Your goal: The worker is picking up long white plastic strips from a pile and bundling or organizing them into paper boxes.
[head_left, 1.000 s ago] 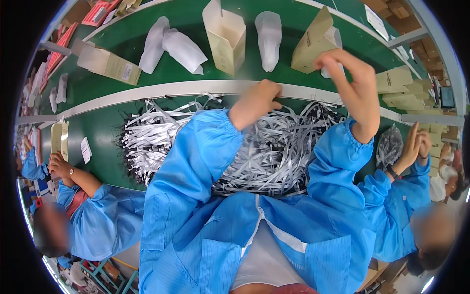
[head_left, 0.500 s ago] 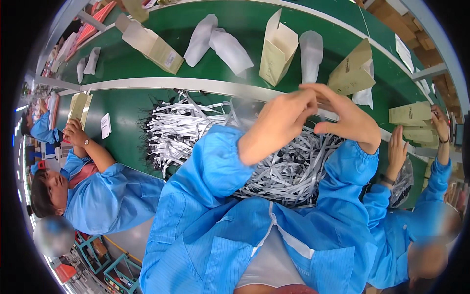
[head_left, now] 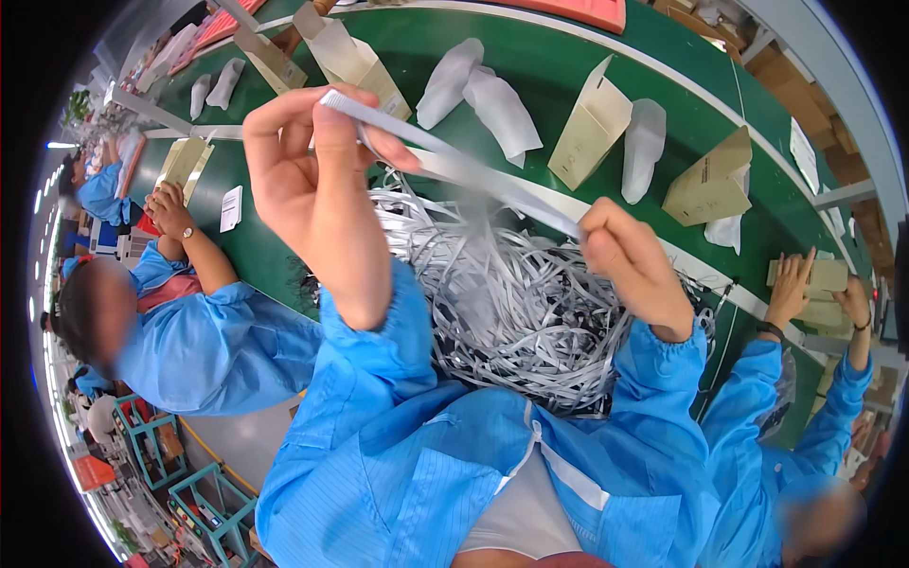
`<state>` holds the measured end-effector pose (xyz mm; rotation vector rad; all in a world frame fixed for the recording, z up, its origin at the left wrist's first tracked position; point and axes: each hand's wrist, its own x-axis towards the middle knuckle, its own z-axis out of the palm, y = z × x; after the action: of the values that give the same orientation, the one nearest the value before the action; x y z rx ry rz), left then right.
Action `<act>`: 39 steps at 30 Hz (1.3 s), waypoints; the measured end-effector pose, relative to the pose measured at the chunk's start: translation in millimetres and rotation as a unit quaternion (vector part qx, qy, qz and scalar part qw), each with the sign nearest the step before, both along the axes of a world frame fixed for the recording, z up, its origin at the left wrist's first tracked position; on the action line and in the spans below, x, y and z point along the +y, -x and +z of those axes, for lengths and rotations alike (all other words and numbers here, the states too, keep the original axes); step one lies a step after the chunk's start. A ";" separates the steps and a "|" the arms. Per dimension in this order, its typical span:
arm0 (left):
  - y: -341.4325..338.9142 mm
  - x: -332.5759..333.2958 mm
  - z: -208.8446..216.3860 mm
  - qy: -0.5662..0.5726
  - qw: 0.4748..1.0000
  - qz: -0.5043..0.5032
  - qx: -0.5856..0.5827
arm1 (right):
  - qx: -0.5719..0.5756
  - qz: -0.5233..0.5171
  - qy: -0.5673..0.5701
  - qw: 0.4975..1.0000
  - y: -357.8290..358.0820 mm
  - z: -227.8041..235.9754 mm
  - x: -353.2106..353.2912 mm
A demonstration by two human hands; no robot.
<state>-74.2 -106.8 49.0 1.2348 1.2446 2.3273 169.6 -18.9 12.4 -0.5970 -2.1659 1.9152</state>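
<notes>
A flat light-grey lanyard strap (head_left: 516, 194) is stretched between my two hands, slanting down from left to right. My left hand (head_left: 322, 180) is raised and pinches the strap's upper end between thumb and fingers. My right hand (head_left: 636, 260) is closed on the lower end, with its fingers curled in. Motion blurs the middle of the strap. Under it lies a large tangled pile of lanyard straps (head_left: 530, 331), light grey with black cords and ends, close in front of my body.
Beyond a white rail (head_left: 445, 166), open cream boxes (head_left: 592, 123) and white-wrapped items (head_left: 504, 118) stand or lie on a green surface (head_left: 417, 28). A co-worker (head_left: 208, 331) sits at left; another person's hands (head_left: 791, 284) handle boxes at right. A white card (head_left: 230, 208) lies at left.
My hands, close together before, have moved apart, the left one up and leftward, the right one slightly down. A strap now spans them. The whole view has shifted a little.
</notes>
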 end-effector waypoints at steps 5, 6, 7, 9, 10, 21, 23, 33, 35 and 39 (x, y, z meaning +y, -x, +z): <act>11.0 14.0 -48.5 0.089 0.979 0.024 0.184 | 0.108 -0.082 -0.224 0.965 15.4 1.1 4.0; 3.4 14.8 -53.2 0.039 0.980 -0.043 0.192 | 0.145 -0.089 -0.355 0.919 19.9 0.1 5.3; -4.9 16.5 -55.1 -0.011 0.974 -0.110 0.197 | 0.143 -0.090 -0.355 0.919 20.7 2.1 6.3; -22.8 22.7 -57.2 0.032 0.951 -0.200 0.234 | 0.132 -0.139 -0.282 0.940 23.6 10.6 7.2; -41.5 27.9 -61.3 0.043 0.955 -0.243 0.167 | 0.129 -0.160 -0.245 0.948 26.3 15.6 8.2; -63.6 68.1 -121.1 0.099 0.870 -0.405 -0.263 | 0.190 -0.341 -0.065 0.919 23.6 4.9 17.5; -72.9 74.2 -94.0 0.122 0.841 -0.354 -0.391 | 0.192 -0.333 -0.039 0.923 30.3 -26.4 11.9; -61.7 81.5 -96.5 0.036 0.650 -0.440 -0.618 | 0.263 -0.257 0.322 0.873 53.3 -105.7 8.6; -59.6 82.9 -91.9 0.057 0.676 -0.449 -0.582 | 0.255 -0.218 0.426 0.840 59.6 -91.8 1.6; -67.9 87.0 -96.4 0.136 0.794 -0.413 -0.424 | 0.242 -0.193 0.563 0.766 63.7 -81.4 -5.8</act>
<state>-6.2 -19.8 -47.4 0.3569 0.5049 1.5959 106.0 -24.7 -69.1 -0.5193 -0.3629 2.5369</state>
